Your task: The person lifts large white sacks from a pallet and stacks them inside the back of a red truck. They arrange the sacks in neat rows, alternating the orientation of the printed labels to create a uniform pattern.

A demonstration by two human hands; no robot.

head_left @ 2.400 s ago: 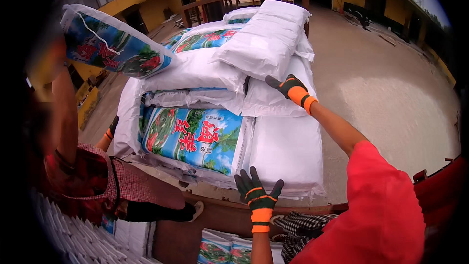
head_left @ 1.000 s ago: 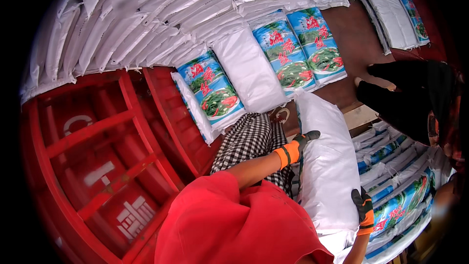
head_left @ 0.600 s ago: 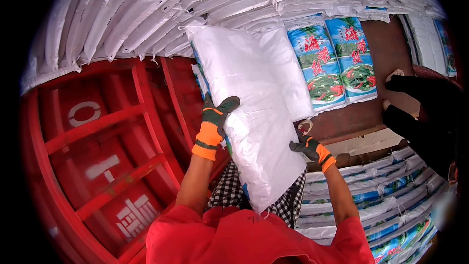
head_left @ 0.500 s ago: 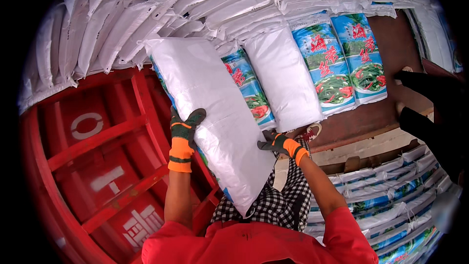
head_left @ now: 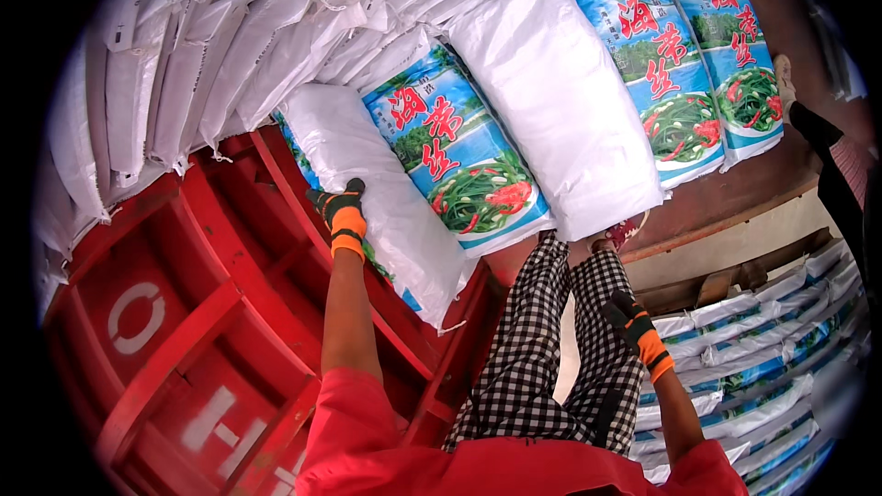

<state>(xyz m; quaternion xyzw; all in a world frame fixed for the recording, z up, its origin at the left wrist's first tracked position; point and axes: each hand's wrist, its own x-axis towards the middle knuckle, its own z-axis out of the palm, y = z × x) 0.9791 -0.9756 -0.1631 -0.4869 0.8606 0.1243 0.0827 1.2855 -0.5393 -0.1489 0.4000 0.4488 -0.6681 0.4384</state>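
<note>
A filled white woven sack (head_left: pixel 377 174) lies plain side up at the left end of a row, a printed blue edge showing along its left side. My left hand (head_left: pixel 338 209), in a dark glove with an orange cuff, grips that edge, thumb on the white face and fingers down the side. Right beside the sack lies a printed blue sack (head_left: pixel 459 156) with a picture of green strips and red peppers. My right hand (head_left: pixel 636 323), gloved alike, hangs over my right thigh, holding nothing, its fingers stretched out and apart from the sacks.
Another plain-side-up sack (head_left: pixel 570 110) and two printed sacks (head_left: pixel 657 83) continue the row rightward. Stacked white sacks (head_left: pixel 193 73) line the back. Red metal framing (head_left: pixel 220 312) stands at left, more stacked sacks (head_left: pixel 753 358) at lower right. Another person's dark-clothed leg (head_left: pixel 827 147) is at right.
The white sack has gone from tilted in both hands to lying flat beside the printed one. My right hand has let go and drawn back to the right; my left stays on the sack's edge.
</note>
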